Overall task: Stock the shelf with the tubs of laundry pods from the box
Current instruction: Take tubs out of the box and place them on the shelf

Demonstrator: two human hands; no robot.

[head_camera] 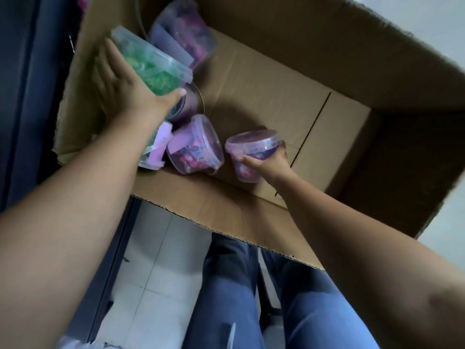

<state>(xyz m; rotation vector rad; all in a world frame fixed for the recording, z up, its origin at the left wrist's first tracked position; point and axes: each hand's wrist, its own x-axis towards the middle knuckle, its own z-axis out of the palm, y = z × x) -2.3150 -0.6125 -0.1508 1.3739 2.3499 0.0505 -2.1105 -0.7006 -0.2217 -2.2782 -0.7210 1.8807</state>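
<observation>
Left hand (120,84) grips green tub (151,69), right hand (271,163) purple tub (249,149)

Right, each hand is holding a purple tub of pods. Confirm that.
Wrong on one count: the head view shows the left hand gripping a green tub, not a purple one. The right hand does hold a purple tub.
</observation>
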